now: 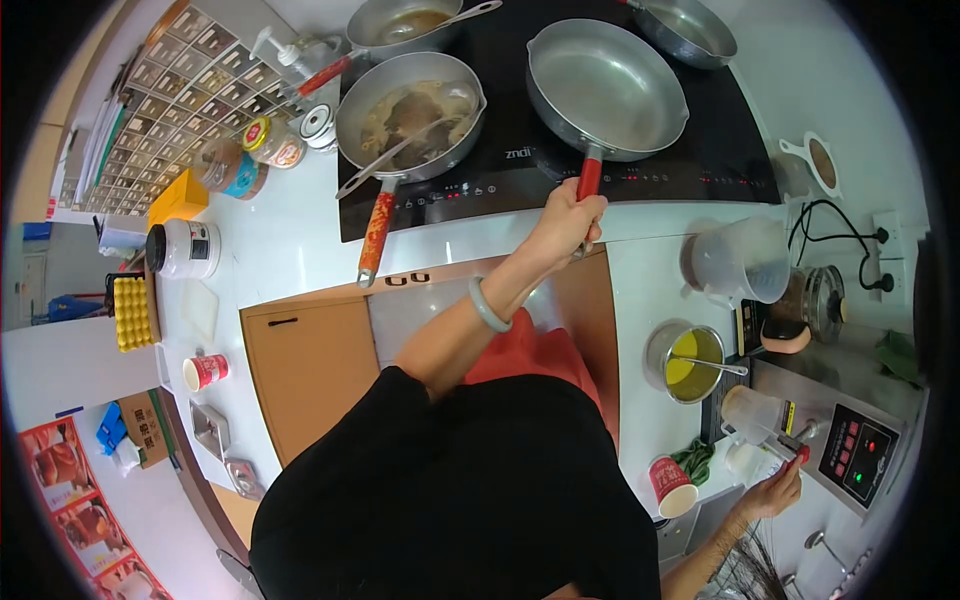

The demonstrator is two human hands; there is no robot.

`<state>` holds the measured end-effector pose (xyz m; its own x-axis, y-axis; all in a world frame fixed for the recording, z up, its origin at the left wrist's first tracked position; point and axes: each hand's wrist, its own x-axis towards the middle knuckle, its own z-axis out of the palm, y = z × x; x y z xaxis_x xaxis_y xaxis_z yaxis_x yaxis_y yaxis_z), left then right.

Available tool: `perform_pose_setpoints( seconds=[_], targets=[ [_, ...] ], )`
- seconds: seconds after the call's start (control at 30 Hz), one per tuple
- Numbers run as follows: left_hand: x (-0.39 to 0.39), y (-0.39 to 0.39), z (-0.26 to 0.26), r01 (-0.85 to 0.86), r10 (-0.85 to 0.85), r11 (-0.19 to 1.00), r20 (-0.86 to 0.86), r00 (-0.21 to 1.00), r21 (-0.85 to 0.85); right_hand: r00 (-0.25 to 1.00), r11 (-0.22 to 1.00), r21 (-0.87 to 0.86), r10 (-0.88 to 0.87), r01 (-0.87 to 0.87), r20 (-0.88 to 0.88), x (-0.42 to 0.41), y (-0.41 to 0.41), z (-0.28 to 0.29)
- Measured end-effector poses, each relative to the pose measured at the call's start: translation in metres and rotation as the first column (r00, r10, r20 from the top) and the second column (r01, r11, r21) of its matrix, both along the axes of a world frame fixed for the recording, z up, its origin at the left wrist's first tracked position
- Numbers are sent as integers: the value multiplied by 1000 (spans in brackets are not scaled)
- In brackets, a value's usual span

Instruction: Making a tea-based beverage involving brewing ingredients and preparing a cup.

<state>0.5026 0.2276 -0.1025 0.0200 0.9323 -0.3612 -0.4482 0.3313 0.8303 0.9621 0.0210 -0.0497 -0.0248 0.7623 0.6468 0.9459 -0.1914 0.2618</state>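
Note:
My left hand [566, 221], with a bangle at the wrist, grips the red handle of a wide metal pan [607, 86] on the black cooktop [517, 176]. The pan holds no visible food. Left of it, a metal pan [409, 112] holds brown liquid and dark pieces, with a long-handled ladle [401, 154] resting across it. At the far lower right, my right hand [776, 491] has its fingers closed around a red-tipped tap lever [799, 454] on a metal dispenser [859, 457]. A translucent jug [750, 412] stands by the tap.
Two more pans [401, 30] [686, 30] sit at the cooktop's back. On the right counter are a large plastic jug [739, 259], a metal pot of yellow liquid [694, 367] and red paper cups [670, 480]. Jars [274, 142] and a white tub [191, 247] stand left.

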Motion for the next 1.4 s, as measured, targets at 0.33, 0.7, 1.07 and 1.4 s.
perform_pose_setpoints(
  seconds=[0.33, 0.7, 1.07, 1.4],
  targets=[
    [-11, 10, -19, 0, 1, 1000, 62, 998, -23, 999, 1000, 12, -13, 12, 45, -3, -4, 1],
    [-28, 10, -14, 75, -66, 995, 132, 989, -61, 999, 998, 55, 20, -23, 50, -8, 5, 0],
    [-29, 20, -18, 90, -77, 993, 169, 983, -72, 999, 1000, 18, 23, -24, 37, 4, 0, -6],
    [-12, 14, -23, 93, -79, 993, 172, 982, -79, 999, 1000, -1, 11, -11, 45, 15, -8, -3]
  ],
)
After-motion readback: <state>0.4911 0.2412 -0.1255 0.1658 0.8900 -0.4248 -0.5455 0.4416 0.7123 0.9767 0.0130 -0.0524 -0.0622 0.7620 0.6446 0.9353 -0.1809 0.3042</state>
